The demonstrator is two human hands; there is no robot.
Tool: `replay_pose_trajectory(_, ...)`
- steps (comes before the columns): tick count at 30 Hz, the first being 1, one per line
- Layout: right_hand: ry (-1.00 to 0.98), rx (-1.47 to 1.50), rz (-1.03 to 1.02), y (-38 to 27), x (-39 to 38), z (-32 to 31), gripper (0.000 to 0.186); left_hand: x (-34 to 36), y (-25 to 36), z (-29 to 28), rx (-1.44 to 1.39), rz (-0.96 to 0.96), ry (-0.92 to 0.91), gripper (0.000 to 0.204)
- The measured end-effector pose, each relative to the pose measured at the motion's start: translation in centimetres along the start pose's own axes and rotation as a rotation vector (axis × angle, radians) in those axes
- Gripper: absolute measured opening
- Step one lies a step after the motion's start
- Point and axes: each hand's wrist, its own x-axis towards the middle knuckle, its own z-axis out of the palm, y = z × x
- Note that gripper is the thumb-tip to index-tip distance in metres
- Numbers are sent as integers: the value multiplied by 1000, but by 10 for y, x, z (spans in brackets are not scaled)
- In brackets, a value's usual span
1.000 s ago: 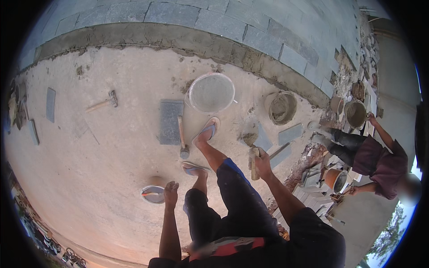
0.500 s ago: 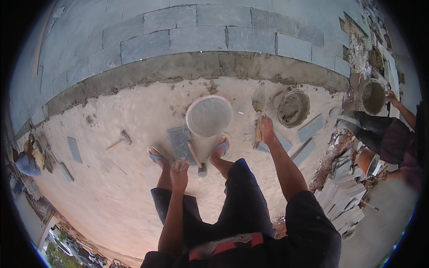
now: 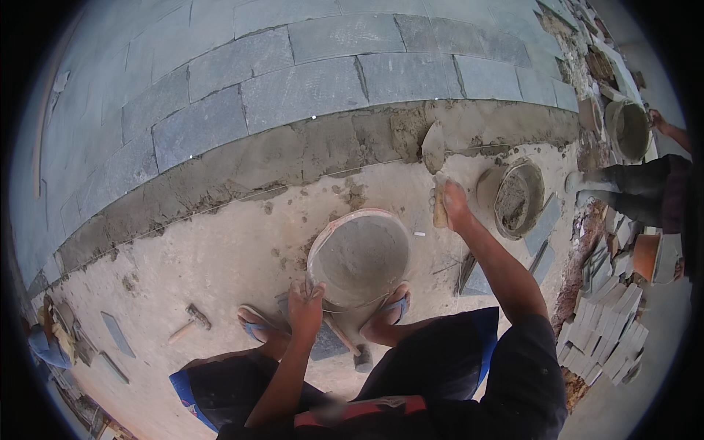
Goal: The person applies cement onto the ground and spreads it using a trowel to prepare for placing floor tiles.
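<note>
My right hand [image 3: 456, 202] is wrapped round the wooden handle of a trowel [image 3: 433, 148], whose grey blade points away from me at the near edge of the mortar strip [image 3: 308, 150]. A round bucket [image 3: 359, 257] with a pale rim and grey contents stands in front of my feet. Beside its near left rim is my left hand [image 3: 305, 308], fingers curled; what they hold, if anything, is hidden. Between my feet lies a mallet [image 3: 361, 358] with a wooden handle, over a dark slate tile [image 3: 328, 345]. Past the mortar, grey rectangular tiles [image 3: 301, 84] form rows.
To the right stands a second bucket [image 3: 511, 198] with mortar inside, near loose tiles [image 3: 543, 224]. A hammer [image 3: 192, 323] lies on the left. A thin string [image 3: 249, 196] runs along the mortar. Stacked tiles [image 3: 605, 330] and a co-worker [image 3: 638, 187] are at right.
My left hand has moved forward to the bucket's rim. My right hand has carried the trowel forward, its blade now at the mortar strip. The view has shifted and turned.
</note>
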Motion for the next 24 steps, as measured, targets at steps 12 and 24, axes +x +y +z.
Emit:
replay_pose_trajectory(12, -120, 258, 124, 36, 26, 53, 30, -21, 93, -16, -750, -413, -603, 32)
replay_pose_trajectory(24, -12, 108, -12, 35, 17, 16, 29, -49, 153, -78, -825, -204, -560, 40)
